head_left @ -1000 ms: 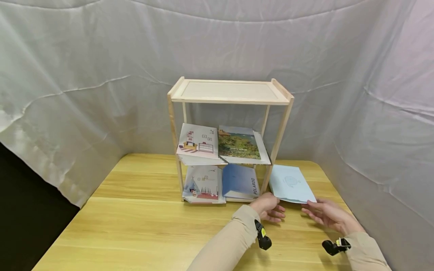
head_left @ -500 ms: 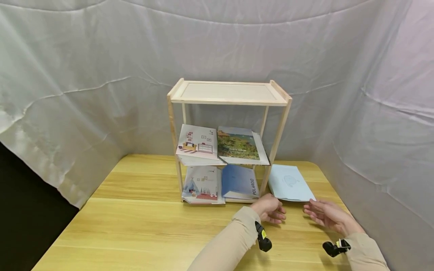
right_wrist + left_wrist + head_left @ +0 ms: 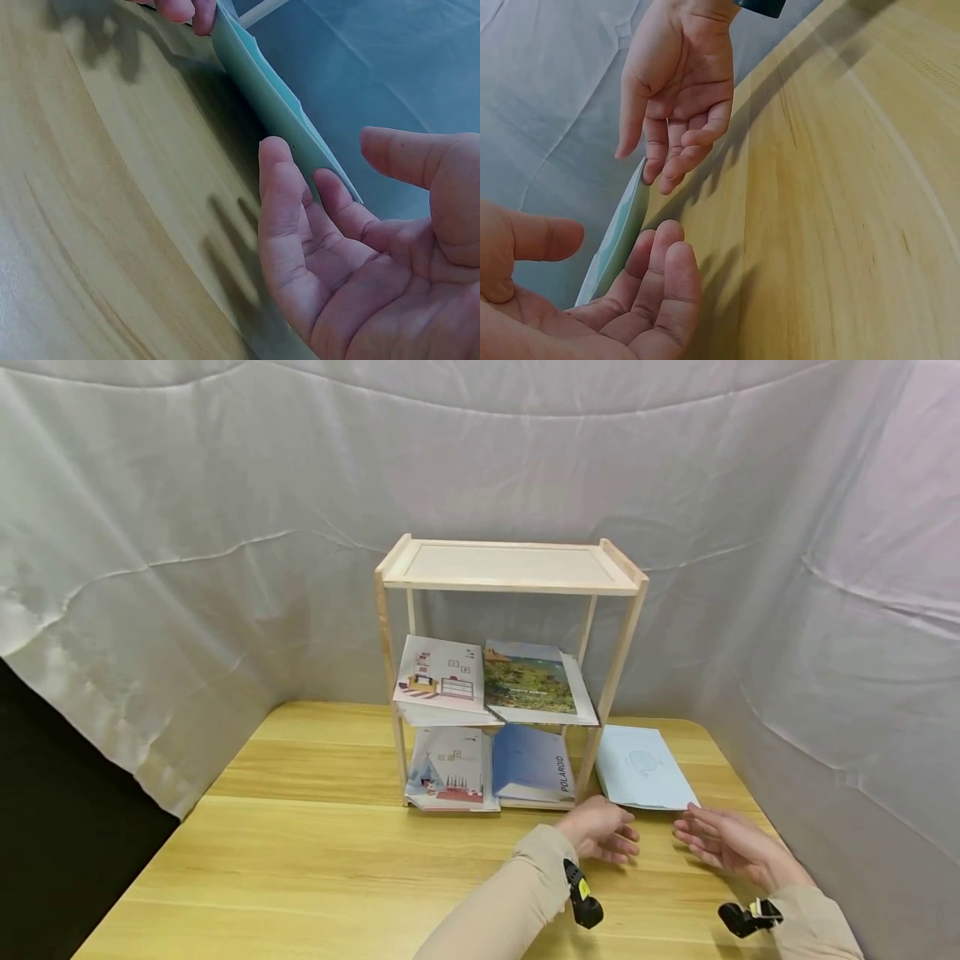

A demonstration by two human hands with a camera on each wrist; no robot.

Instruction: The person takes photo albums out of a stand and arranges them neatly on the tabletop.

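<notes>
A pale blue booklet (image 3: 647, 767) with a faint line drawing on its cover lies right of the wooden shelf, its near edge toward me. My left hand (image 3: 602, 833) is at its near left corner, fingers loosely bent and thumb raised off the cover. At the near right corner is my right hand (image 3: 731, 843), palm turned up. In the right wrist view, its fingertips (image 3: 334, 191) are right at the underside of the booklet (image 3: 277, 105), while the thumb stands apart from it. The left wrist view has the booklet (image 3: 619, 240) edge-on between both hands.
The wooden shelf (image 3: 512, 568) stands at the table's back. An illustrated white booklet (image 3: 441, 677) and a photo album (image 3: 528, 681) lie on its middle level. Below are another illustrated booklet (image 3: 448, 768) and a blue Polaroid album (image 3: 531, 764). Grey cloth (image 3: 847, 710) hangs around the wooden table (image 3: 300, 877).
The right thumb has come off the booklet's corner, and the booklet's slightly parted near edge has closed up. Both hands have shifted slightly toward me.
</notes>
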